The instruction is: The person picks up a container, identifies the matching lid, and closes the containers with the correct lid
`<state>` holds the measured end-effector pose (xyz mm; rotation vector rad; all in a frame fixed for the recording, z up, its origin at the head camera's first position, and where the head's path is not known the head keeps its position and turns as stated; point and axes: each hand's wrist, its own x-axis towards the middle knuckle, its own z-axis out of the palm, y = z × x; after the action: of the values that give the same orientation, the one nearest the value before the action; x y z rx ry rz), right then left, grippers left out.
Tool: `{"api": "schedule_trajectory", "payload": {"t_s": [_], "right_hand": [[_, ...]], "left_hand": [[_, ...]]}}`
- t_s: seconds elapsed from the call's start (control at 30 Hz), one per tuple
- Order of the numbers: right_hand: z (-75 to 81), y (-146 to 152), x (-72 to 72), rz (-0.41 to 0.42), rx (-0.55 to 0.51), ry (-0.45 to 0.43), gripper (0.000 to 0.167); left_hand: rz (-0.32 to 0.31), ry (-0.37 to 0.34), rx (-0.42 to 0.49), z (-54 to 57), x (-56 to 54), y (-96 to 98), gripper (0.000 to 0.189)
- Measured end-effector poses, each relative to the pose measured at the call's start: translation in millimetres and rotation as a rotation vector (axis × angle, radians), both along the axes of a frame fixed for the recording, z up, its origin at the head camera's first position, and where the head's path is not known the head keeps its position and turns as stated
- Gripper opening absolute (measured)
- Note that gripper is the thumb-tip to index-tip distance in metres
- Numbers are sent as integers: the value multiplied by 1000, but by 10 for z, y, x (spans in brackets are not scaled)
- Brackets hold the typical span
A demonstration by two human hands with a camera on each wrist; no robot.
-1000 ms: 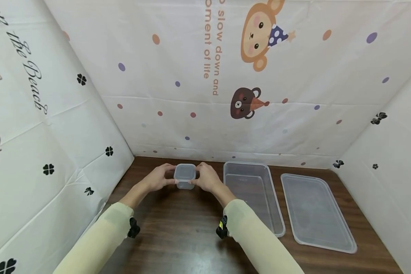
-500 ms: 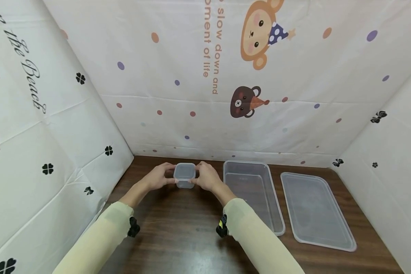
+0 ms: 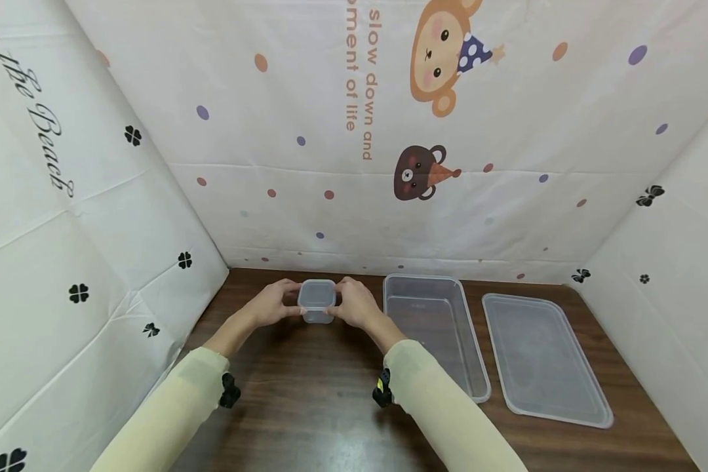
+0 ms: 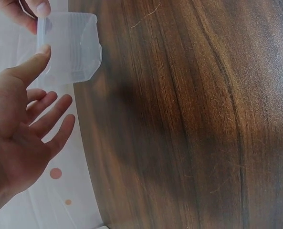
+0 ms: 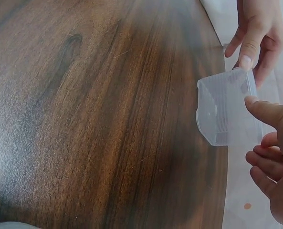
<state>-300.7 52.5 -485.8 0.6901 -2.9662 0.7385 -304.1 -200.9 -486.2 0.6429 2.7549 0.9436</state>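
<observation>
A small, clear plastic food container (image 3: 316, 314) with a lid stands upright on the table near the back wall. From its left side my left hand (image 3: 271, 305) holds the lid's edge, thumb at the near corner and fingers toward the far side. On the opposite side my right hand (image 3: 356, 303) grips the same edge in mirror fashion. The left wrist view shows the container's ribbed side (image 4: 72, 43), with the left thumb on the rim and the lower fingers loose behind. In the right wrist view, the right thumb lies on the rim of the small container (image 5: 222, 112).
Right of the hands sits a large, open clear rectangular container (image 3: 431, 328). Beyond it a large flat lid (image 3: 545, 357) lies on the brown wooden table (image 3: 307, 406). Printed white cloth (image 3: 271, 216) walls enclose the table at the back and both sides.
The head view has shifted slightly. Both hands keep their hold on the small container, with no visible movement of the container on the table.
</observation>
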Motion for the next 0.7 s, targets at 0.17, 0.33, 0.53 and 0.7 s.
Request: {"api": "schedule_trajectory", "payload": {"t_s": [0.17,0.33,0.53,0.7], "right_hand": [[1,6,16,-3,-2,2,59],[-2,-10,37,4,8,-7,59],[27,-15,44,-2,8,-6,60],[33,-8,36,-6,25,0,61]], "left_hand": [[0,1,-6,-5,-1,8,64],[1,-5,-12,-7,28,-11,64],[6,-16,-10,23,38,3,64],[0,-17,-51,39,-4,23,64]]}}
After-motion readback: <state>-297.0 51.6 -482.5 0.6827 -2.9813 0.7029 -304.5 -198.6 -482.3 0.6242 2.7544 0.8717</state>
